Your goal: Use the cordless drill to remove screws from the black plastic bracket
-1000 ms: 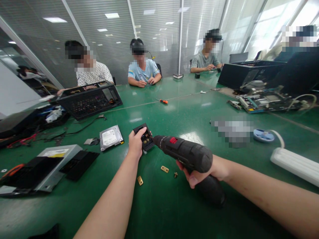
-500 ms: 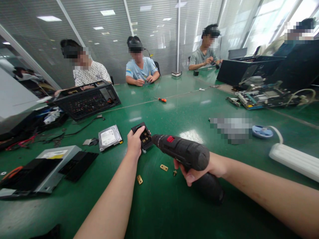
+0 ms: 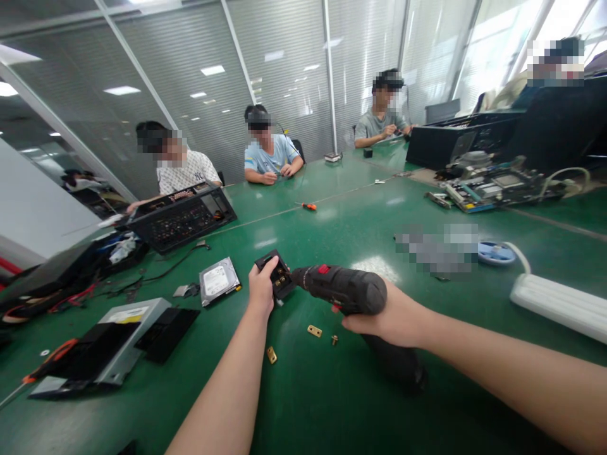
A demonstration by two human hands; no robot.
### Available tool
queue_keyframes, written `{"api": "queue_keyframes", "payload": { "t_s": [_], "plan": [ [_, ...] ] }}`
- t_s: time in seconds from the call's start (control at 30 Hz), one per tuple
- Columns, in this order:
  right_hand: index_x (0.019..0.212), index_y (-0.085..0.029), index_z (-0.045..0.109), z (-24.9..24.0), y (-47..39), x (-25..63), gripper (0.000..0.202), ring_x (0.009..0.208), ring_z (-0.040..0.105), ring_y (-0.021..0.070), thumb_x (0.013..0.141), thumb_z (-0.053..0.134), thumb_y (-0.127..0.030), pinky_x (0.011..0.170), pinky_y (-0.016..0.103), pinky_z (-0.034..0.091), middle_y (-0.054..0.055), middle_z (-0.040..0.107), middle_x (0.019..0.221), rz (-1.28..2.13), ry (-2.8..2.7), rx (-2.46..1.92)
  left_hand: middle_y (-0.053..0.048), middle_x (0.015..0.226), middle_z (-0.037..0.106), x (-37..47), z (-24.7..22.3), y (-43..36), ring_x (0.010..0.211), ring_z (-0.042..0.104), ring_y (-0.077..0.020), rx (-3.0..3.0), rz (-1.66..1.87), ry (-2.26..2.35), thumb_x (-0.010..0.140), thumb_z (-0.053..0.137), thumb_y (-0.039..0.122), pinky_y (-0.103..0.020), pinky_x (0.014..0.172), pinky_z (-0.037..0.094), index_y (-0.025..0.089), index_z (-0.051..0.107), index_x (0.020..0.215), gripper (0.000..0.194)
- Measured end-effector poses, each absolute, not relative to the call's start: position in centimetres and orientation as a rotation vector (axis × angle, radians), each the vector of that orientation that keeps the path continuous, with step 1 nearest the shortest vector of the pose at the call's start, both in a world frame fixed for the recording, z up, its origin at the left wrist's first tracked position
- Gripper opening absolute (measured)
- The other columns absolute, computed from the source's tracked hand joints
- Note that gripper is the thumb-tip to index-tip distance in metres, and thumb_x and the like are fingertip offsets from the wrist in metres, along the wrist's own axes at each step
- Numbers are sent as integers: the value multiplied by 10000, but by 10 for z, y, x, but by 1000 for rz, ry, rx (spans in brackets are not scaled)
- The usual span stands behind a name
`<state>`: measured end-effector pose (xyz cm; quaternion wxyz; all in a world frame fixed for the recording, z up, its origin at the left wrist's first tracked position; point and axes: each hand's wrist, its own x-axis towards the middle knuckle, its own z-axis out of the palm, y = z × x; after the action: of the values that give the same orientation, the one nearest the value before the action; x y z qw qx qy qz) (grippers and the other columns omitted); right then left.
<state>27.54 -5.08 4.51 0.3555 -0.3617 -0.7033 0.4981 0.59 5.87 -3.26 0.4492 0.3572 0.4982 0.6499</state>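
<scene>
The left hand (image 3: 262, 288) grips a small black block (image 3: 279, 289), thumb laid over its top face, where gold-coloured pieces show inside. Taking that block as the centre of the dial, the black drill (image 3: 348, 291) lies at three o'clock, closed in the right hand (image 3: 397, 321) by its handle, with its nose pointing at the block (whether the tip touches it, I cannot tell). Both the block and the drill are above the green bench (image 3: 313, 398).

One brass plate (image 3: 314, 330) lies at five o'clock, with a small screw (image 3: 334, 340) just beside it; a second brass plate (image 3: 271, 355) is at six. A hard drive (image 3: 219, 281) sits at nine, near the left hand. Further out, an orange-handled screwdriver (image 3: 309, 206) lies at one, a circuit board (image 3: 502, 185) at two and a black computer case (image 3: 184, 218) at ten.
</scene>
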Motion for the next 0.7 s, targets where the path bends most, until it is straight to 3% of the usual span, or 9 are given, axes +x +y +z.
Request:
{"api": "queue_keyframes", "payload": {
  "t_s": [0.17, 0.3, 0.47, 0.57, 0.7],
  "plan": [
    [1306, -176, 725, 44, -52, 270, 607, 647, 677, 165, 700, 747, -183, 631, 299, 575, -10, 694, 827, 1501, -1693, -943, -54, 773, 749, 3, -34, 59, 673, 745, -251, 899, 1617, 1224, 606, 976, 563, -418, 712, 638, 166, 679, 943, 599],
    [1384, -174, 663, 40, -60, 263, 685, 565, 704, 184, 719, 807, -254, 567, 300, 579, -29, 692, 726, 1754, -1398, -1029, -82, 779, 752, 1, -36, 59, 685, 752, -272, 904, 1622, 1212, 599, 924, 765, -417, 689, 629, 174, 655, 944, 735],
    [1110, -147, 707, 41, -73, 253, 390, 475, 624, 170, 740, 772, -254, 510, 257, 528, 2, 660, 511, 1903, -992, -1063, -48, 750, 718, 0, -40, 61, 661, 734, -242, 898, 1658, 1204, 612, 751, 973, -375, 670, 606, 181, 647, 920, 856],
    [974, -130, 714, 48, -73, 253, 201, 498, 637, 154, 824, 709, -264, 527, 246, 542, 50, 697, 567, 1961, -793, -1062, -32, 733, 697, 0, -42, 62, 704, 743, -246, 893, 1685, 1219, 621, 753, 968, -352, 681, 595, 183, 665, 911, 841],
    [938, -113, 722, 53, -64, 258, 150, 649, 748, 174, 841, 663, -210, 669, 287, 625, 115, 800, 822, 1967, -653, -1032, -36, 746, 702, 0, -43, 63, 732, 750, -251, 880, 1698, 1215, 623, 779, 945, -348, 692, 596, 186, 670, 901, 816]
  ]
}}
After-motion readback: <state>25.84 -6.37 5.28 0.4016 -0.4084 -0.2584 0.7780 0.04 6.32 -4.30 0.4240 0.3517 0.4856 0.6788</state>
